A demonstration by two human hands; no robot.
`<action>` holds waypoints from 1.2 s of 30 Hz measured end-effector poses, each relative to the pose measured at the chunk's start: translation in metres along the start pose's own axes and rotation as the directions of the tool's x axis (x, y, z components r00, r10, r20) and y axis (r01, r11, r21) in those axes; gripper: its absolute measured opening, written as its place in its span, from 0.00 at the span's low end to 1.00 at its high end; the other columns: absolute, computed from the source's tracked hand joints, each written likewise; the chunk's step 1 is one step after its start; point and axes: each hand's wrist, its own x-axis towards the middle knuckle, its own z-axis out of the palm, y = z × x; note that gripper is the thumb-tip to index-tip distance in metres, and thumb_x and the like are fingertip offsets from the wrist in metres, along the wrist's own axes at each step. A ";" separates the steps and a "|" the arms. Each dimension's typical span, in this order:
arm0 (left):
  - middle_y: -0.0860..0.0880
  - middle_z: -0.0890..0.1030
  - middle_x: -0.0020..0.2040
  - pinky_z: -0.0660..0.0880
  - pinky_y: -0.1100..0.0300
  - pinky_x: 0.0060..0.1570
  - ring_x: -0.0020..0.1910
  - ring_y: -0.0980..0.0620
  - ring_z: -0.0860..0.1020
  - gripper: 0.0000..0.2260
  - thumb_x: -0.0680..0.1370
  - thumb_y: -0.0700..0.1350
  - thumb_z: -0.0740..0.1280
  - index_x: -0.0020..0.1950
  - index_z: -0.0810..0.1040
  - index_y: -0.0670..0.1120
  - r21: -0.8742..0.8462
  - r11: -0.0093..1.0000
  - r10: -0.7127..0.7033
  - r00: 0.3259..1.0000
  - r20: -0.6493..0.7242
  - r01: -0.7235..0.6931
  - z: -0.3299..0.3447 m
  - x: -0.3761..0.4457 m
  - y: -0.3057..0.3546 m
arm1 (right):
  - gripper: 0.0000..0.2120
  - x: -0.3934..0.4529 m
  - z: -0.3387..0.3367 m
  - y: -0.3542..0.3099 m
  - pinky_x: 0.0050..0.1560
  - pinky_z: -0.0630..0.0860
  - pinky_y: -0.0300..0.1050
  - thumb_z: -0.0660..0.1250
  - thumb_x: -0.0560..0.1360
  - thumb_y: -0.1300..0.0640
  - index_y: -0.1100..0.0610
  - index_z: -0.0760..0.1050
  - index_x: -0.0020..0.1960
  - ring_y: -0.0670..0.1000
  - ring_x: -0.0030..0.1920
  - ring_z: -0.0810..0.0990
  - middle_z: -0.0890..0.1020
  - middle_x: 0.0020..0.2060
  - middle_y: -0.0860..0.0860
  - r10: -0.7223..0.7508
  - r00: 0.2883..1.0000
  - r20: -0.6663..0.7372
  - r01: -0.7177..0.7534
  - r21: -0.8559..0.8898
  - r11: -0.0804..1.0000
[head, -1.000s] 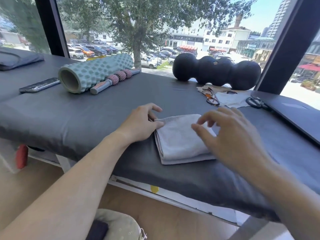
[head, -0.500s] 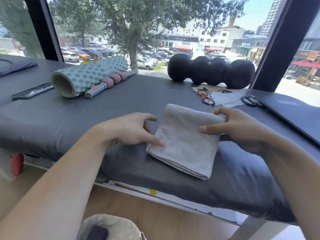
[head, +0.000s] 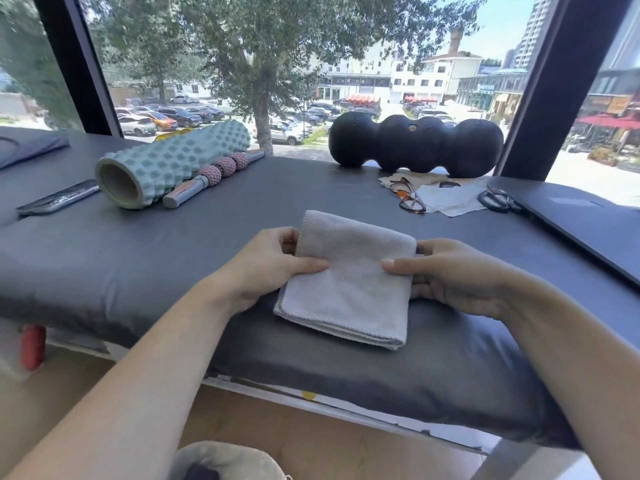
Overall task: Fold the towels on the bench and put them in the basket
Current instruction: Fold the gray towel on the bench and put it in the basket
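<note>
both hands have closed on the folded grey terry towel [head: 349,282] since a moment ago: the left hand [head: 266,271] now pinches its left edge, the right hand [head: 446,275] its right edge, thumbs on top, fingers beneath. the towel sits between them at the near edge of the dark padded bench [head: 138,258], seemingly part lifted. lifting well likely means keeping both grips level so the layers stay aligned. no basket is visible. no writing is readable.
</note>
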 end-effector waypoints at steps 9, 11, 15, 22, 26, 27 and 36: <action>0.41 0.85 0.57 0.83 0.51 0.53 0.55 0.43 0.84 0.14 0.78 0.41 0.72 0.62 0.80 0.39 -0.126 0.990 -0.057 0.998 0.030 0.060 0.004 -0.001 0.003 | 0.14 0.005 -0.004 -0.001 0.46 0.84 0.46 0.68 0.77 0.64 0.62 0.79 0.61 0.54 0.51 0.86 0.85 0.55 0.57 -0.006 0.996 -0.089 0.021 0.166 0.986; 0.42 0.85 0.58 0.83 0.53 0.53 0.55 0.44 0.84 0.12 0.79 0.39 0.70 0.62 0.80 0.41 -0.126 0.989 -0.067 0.996 0.065 0.075 0.001 -0.001 0.001 | 0.15 0.004 -0.006 0.001 0.51 0.83 0.46 0.68 0.76 0.62 0.64 0.78 0.62 0.55 0.55 0.85 0.85 0.56 0.58 0.031 0.999 -0.033 -0.025 0.181 0.983; 0.40 0.85 0.57 0.82 0.51 0.54 0.57 0.41 0.83 0.15 0.78 0.35 0.70 0.65 0.77 0.39 -0.126 0.989 -0.065 0.993 0.095 0.077 -0.004 0.001 -0.002 | 0.18 0.004 -0.009 0.005 0.58 0.80 0.47 0.68 0.74 0.70 0.63 0.77 0.64 0.55 0.59 0.83 0.84 0.58 0.57 -0.035 0.999 -0.011 0.036 0.112 0.993; 0.45 0.85 0.51 0.83 0.54 0.45 0.49 0.49 0.84 0.16 0.76 0.26 0.67 0.58 0.79 0.43 -0.107 0.993 0.063 0.990 0.127 -0.050 -0.005 -0.001 -0.002 | 0.18 0.005 -0.007 0.010 0.60 0.80 0.50 0.71 0.71 0.74 0.59 0.82 0.57 0.56 0.57 0.84 0.86 0.53 0.56 -0.207 0.971 -0.121 0.205 -0.025 0.978; 0.45 0.82 0.44 0.82 0.55 0.44 0.44 0.49 0.82 0.13 0.74 0.25 0.68 0.47 0.76 0.43 -0.076 0.992 0.113 0.981 0.160 -0.102 -0.007 -0.006 -0.001 | 0.19 0.000 -0.007 0.013 0.56 0.82 0.46 0.70 0.70 0.77 0.62 0.82 0.56 0.54 0.53 0.85 0.86 0.51 0.57 -0.281 0.955 -0.092 0.274 -0.082 0.958; 0.45 0.83 0.45 0.82 0.55 0.45 0.45 0.48 0.82 0.12 0.74 0.25 0.69 0.45 0.77 0.42 -0.074 0.991 0.124 0.978 0.168 -0.113 -0.007 -0.007 -0.001 | 0.18 -0.002 -0.008 0.014 0.56 0.81 0.47 0.70 0.69 0.77 0.64 0.82 0.55 0.54 0.52 0.85 0.86 0.51 0.58 -0.302 0.950 -0.081 0.292 -0.116 0.949; 0.49 0.85 0.58 0.80 0.57 0.55 0.57 0.48 0.84 0.08 0.78 0.30 0.68 0.39 0.81 0.36 0.115 0.982 0.116 0.956 0.268 -0.152 -0.013 -0.025 0.008 | 0.19 -0.024 -0.011 0.013 0.55 0.77 0.36 0.66 0.73 0.78 0.56 0.87 0.43 0.48 0.56 0.84 0.86 0.54 0.48 -0.391 0.916 0.087 0.395 -0.365 0.843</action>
